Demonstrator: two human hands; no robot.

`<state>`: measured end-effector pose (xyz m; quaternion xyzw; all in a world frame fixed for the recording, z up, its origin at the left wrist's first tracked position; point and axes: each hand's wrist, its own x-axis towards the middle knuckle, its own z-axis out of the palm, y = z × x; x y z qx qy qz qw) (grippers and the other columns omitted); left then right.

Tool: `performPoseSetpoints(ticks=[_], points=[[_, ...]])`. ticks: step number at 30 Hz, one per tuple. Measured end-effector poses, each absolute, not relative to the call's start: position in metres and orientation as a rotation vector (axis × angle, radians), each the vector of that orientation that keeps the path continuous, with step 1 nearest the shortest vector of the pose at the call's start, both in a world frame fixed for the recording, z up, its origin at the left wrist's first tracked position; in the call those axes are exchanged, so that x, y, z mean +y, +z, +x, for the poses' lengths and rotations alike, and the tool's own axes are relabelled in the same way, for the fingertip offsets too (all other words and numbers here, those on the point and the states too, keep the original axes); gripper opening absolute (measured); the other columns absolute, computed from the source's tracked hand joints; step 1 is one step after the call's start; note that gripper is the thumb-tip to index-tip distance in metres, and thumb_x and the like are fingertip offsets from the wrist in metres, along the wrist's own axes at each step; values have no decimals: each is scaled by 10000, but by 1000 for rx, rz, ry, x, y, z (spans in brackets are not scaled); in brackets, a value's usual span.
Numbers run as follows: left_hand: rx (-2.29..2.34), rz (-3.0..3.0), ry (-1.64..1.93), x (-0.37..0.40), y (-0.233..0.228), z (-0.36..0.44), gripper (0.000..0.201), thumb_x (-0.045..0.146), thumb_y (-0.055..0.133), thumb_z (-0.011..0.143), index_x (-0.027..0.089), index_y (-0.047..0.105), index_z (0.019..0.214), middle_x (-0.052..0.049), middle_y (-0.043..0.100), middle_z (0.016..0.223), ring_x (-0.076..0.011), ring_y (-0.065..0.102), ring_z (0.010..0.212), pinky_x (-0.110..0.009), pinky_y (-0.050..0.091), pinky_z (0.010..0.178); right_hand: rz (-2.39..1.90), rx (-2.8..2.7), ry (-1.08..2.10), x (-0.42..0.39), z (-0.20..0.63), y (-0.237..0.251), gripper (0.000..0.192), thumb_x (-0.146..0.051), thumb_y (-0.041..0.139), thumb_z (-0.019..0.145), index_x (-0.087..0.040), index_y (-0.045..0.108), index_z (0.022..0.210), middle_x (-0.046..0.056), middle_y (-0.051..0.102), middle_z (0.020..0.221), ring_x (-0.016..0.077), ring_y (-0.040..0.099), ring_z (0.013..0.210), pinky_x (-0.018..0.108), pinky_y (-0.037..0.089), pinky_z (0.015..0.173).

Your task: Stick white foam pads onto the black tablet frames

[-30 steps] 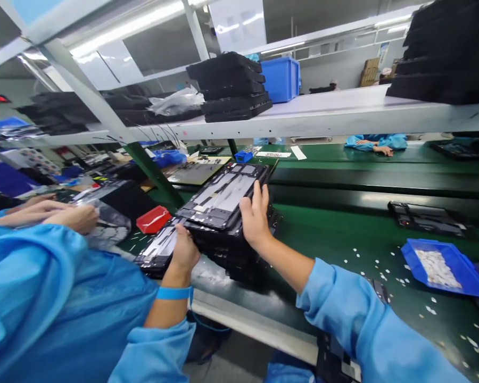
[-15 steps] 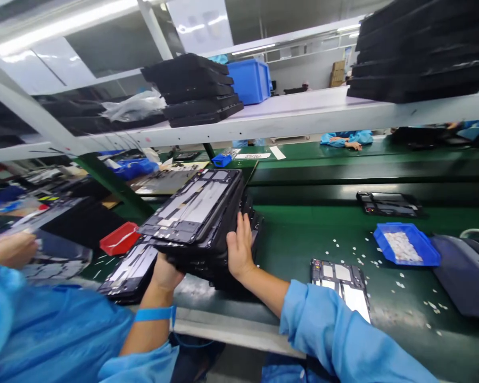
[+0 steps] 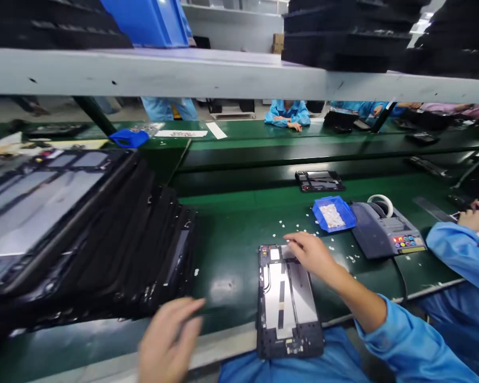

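Note:
An opened tablet (image 3: pixel 281 303) lies face down on the green bench, its inner parts showing and its lower end reaching past the front edge. My right hand (image 3: pixel 309 255) is closed at the tablet's top right corner, fingertips at the upper rim; the exact grip is partly hidden. Low in front of the bench edge is my left hand (image 3: pixel 170 340), blurred, with thumb and fingers apart and nothing in it. Left of it stands a leaning stack of similar tablets (image 3: pixel 143 239), which neither hand touches.
A blue tray (image 3: pixel 345 215) of small white pieces sits beside a grey tape dispenser (image 3: pixel 377 234). White scraps (image 3: pixel 351 258) are scattered nearby. Another tablet (image 3: pixel 320 181) lies farther back. A shelf (image 3: pixel 207 74) crosses above the bench. A co-worker's sleeve (image 3: pixel 463 250) is at the right.
The view has turned right and come closer. Both my hands have left the tablet stack, which now stands at the left. My right hand has moved to the single tablet.

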<state>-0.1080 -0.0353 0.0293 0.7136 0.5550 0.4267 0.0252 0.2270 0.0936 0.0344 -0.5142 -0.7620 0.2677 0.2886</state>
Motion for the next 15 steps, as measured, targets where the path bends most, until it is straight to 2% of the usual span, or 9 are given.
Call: performPoseSetpoints(ticks=[2,4,8,11,15], points=[[1531,2385,1146,-7,9,-68,229,237,539,1007,252,753,1088,-51,709,952,-186,679,882,-291,580,794,-1439,-2127,648,95,244,16,296,-159,547,969,-187,771,1161,100,763,1077,255,703,1034,391,538,942],[1474,2510,895,33,-4,-35,332,148,492,1002,240,731,1214,-78,694,1000,-205,661,913,-307,570,803,-1418,-2163,664,90,245,0,282,-160,571,966,-182,768,1168,96,753,1046,243,703,1006,361,537,921],[1523,2664,314,98,-11,-4,463,120,536,968,304,658,1375,-94,665,1113,-240,621,913,-346,535,779,-1409,-2067,767,76,239,-16,252,-155,612,949,-197,774,1137,71,748,1012,209,705,939,320,535,885],[1451,2740,146,114,-8,-3,442,103,577,945,326,683,1312,-73,657,1105,-239,594,889,-342,505,759,-1412,-2001,846,72,242,-17,253,-177,602,960,-206,775,1142,66,756,1026,206,706,942,315,535,876],[1374,2826,189,114,-7,-14,217,142,597,958,258,731,1083,-81,664,1102,-246,584,910,-362,507,784,-1407,-1942,927,80,242,-15,256,-178,603,950,-209,782,1130,69,774,1060,217,717,982,327,540,907]])
